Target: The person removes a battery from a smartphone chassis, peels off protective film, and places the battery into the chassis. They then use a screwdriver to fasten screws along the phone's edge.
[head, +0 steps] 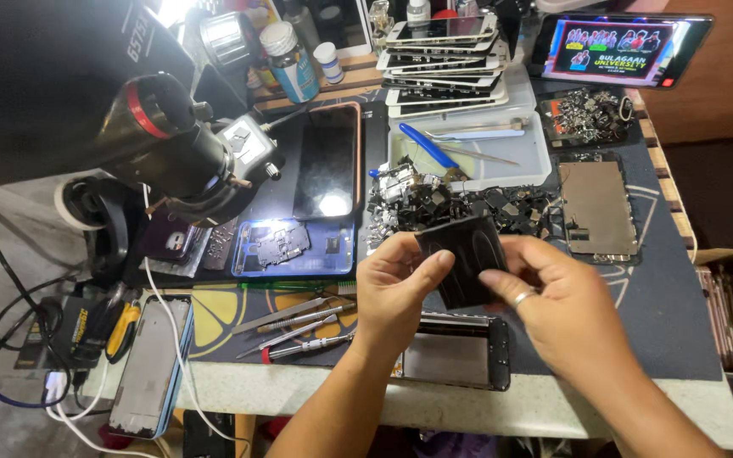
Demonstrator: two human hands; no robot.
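Both hands met over the middle of the workbench (680, 339), above its dark mat (638, 305), and shared one thing: a flat black part (466, 254), roughly rectangular, held tilted off the mat. The left hand (396, 288) gripped its left edge, thumb pressed across the near face and the other fingers curled behind it. The right hand (553, 297), a ring (523, 298) on one finger, pinched the right and lower edge, forefinger laid along the front, the remaining fingers bent loosely under. Neither hand was spread wide; both were closed on the part.

Just below the hands, at the front edge of the bench, lay a dark phone frame (458, 352). Left of it a few tweezers (299, 326) lay fanned on the mat, and farther left, near the front left corner, a blue-edged phone shell (153, 365) rested beside a white cable (176, 339). Behind the part sat a heap of small black scraps (468, 203), with a white tray (519, 161) beyond it holding a blue tool (428, 146). A stack of screens (443, 59) stood at the back edge. A bare metal backplate (597, 208) lay toward the right edge, and a lit phone (621, 49) leaned at the back right corner. A microscope (163, 136) hung over the left side, above a blue phone body (294, 248) and a dark phone (327, 161).
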